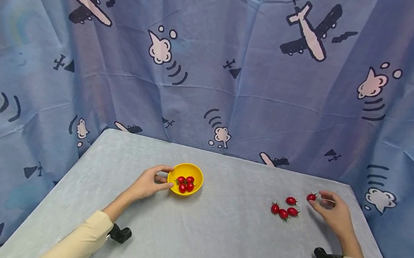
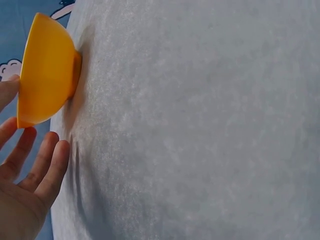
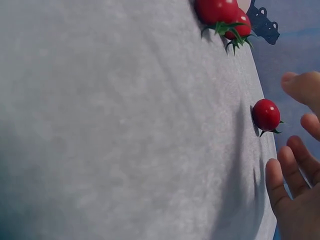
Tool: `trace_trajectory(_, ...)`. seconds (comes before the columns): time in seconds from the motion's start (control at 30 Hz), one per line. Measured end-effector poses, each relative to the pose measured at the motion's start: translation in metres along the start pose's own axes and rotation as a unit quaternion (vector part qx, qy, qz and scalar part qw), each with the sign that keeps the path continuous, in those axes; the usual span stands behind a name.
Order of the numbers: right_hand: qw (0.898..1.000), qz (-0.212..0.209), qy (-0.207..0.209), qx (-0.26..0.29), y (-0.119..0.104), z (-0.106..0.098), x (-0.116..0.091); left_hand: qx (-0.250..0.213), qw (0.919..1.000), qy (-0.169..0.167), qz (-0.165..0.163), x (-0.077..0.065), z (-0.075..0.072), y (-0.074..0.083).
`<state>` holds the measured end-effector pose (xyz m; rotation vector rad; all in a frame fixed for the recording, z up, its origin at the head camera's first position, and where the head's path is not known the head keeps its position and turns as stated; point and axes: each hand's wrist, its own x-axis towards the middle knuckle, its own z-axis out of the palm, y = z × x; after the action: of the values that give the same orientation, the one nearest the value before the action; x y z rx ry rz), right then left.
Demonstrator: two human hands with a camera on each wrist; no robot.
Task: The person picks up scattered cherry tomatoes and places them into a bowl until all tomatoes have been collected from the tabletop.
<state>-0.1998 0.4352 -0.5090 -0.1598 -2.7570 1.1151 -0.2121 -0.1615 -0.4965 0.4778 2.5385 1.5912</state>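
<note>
A yellow bowl stands on the table, holding several red cherry tomatoes with green stems. My left hand is at the bowl's left side, its thumb and a fingertip at the rim; the other fingers spread loosely below it in the left wrist view. Far to the right, a single cherry tomato lies on the table. My right hand is beside it, thumb and fingers apart, with a gap between fingertips and tomato in the right wrist view.
Left of the right hand, several more cherry tomatoes lie in a loose group. A pale grey cloth covers the table. A blue curtain printed with planes hangs behind its far edge. Black devices are strapped at both wrists.
</note>
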Motion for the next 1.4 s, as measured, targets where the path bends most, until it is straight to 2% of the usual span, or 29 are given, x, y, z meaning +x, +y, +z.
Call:
trace_trajectory(0.23, 0.999, 0.009, -0.038, -0.006, 0.001, 0.001, 0.011, 0.005, 1.0000, 0.004, -0.001, 0.000, 0.000, 0.000)
trace_trajectory(0.4, 0.999, 0.005, -0.045, -0.012, 0.004, 0.005, 0.014, 0.004, 1.0000, 0.006, -0.004, -0.001, 0.000, 0.001)
trace_trajectory(0.8, 0.997, -0.063, -0.016, -0.032, 0.004, 0.011, 0.016, 0.004, 1.0000, 0.005, -0.001, -0.001, -0.001, 0.002)
trace_trajectory(1.1, 0.998, -0.050, 0.008, -0.048, 0.006, 0.009, 0.019, 0.002, 1.0000, 0.001, -0.004, 0.000, 0.000, 0.004)
trace_trajectory(1.4, 0.999, -0.045, 0.011, -0.005, 0.002, -0.001, 0.011, 0.003, 1.0000, -0.003, -0.002, 0.002, 0.002, 0.004)
